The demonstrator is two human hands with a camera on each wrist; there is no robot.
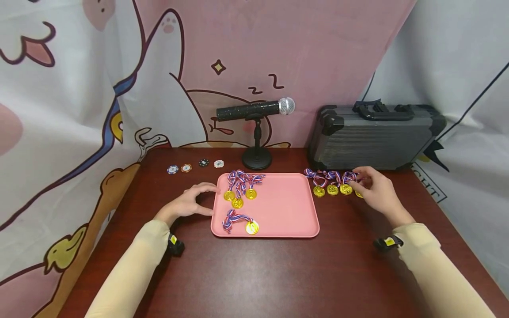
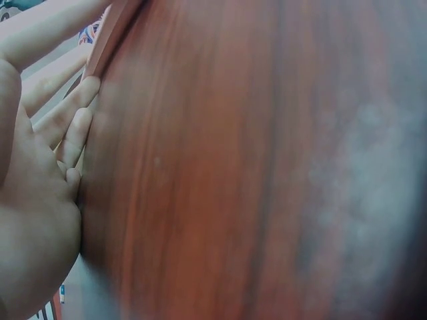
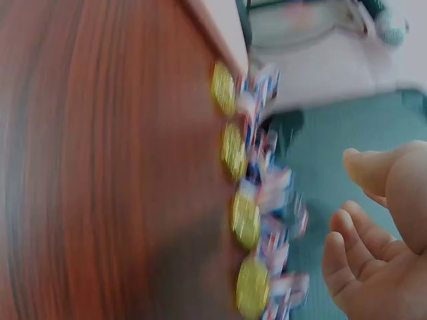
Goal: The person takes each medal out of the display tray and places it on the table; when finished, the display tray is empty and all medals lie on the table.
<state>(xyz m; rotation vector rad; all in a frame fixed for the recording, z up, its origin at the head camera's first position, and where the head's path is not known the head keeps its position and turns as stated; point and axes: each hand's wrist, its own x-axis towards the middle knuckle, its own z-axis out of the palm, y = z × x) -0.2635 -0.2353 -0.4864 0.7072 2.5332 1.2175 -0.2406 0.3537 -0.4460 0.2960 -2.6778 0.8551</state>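
A pink tray [image 1: 284, 203] lies on the table, with several gold medals [image 1: 252, 227] on striped ribbons over its left part. At the tray's left rim is my left hand [image 1: 188, 201], thumb and fingers spread apart, fingertips right at the edge. To the right of the tray, more gold medals [image 1: 332, 190] lie in a row, their red, white and blue ribbons [image 3: 273, 190] bunched behind them. My right hand [image 1: 375, 190] is over the right end of that row and overlaps the last medal in the head view. Its thumb and fingers are parted, with nothing between them in the right wrist view.
Behind the row stands a dark ribbed case [image 1: 370, 137] with a handle. A black microphone [image 1: 250, 110] rests on a stand [image 1: 256, 157] behind the tray. Several poker chips [image 1: 186, 168] lie at the back left. A printed cloth [image 1: 318, 48] hangs behind the table.
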